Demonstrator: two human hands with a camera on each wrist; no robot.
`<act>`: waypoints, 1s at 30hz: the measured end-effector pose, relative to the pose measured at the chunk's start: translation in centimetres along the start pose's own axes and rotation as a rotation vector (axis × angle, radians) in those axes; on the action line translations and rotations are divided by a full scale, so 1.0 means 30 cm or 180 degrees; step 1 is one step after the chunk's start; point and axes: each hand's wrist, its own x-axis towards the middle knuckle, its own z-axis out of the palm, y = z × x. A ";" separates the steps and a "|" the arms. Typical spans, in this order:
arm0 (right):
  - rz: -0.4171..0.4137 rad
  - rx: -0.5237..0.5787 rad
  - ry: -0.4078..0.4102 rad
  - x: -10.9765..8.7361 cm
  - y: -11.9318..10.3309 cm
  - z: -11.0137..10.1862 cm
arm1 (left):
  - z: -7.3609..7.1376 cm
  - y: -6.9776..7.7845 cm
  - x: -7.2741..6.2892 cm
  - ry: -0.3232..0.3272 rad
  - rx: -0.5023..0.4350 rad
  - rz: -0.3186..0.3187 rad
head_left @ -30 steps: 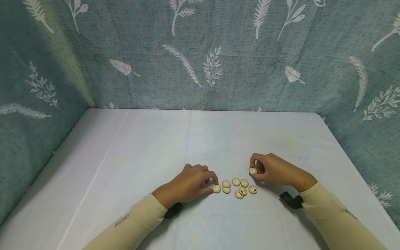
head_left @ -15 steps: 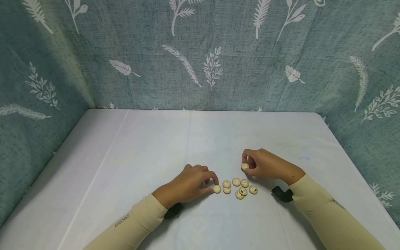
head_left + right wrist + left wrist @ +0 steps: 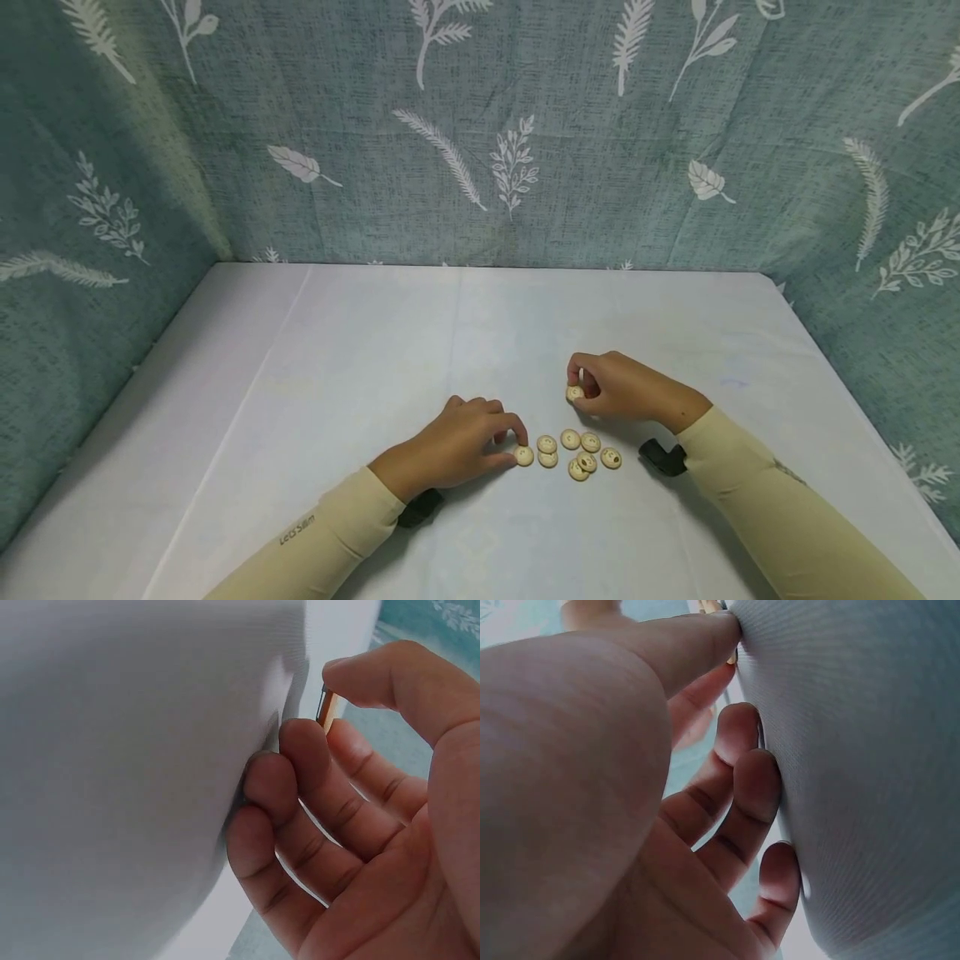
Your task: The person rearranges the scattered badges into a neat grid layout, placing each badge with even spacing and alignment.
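The surface [image 3: 360,350] is white, and a thin fold line [image 3: 247,400] runs along its left part. Behind it, and also at left and right, there hangs a blue-green cloth [image 3: 360,208] with printed white leaves [image 3: 513,167]. A paler, yellowish strip [image 3: 168,133] goes down near the left corner.

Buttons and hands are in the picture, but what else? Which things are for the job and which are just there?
Part of the job:
left hand, pinching a button
right hand, pinching another button
seven other buttons on the table, probably

Just there:
leafy cloth behind the table
sleeves and black wrist gadgets, worn, not handled
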 end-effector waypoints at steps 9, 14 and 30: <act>0.0088 -0.0016 -0.0048 0.041 -0.016 -0.004 | -0.002 0.002 0.007 0.0014 0.0037 0.0016; 0.0082 -0.0071 -0.0062 0.063 -0.033 -0.003 | -0.005 0.006 0.002 0.0003 0.0010 -0.0025; -0.0083 -0.0077 -0.0071 0.121 -0.039 0.007 | -0.007 0.007 -0.001 -0.0015 -0.0016 -0.0037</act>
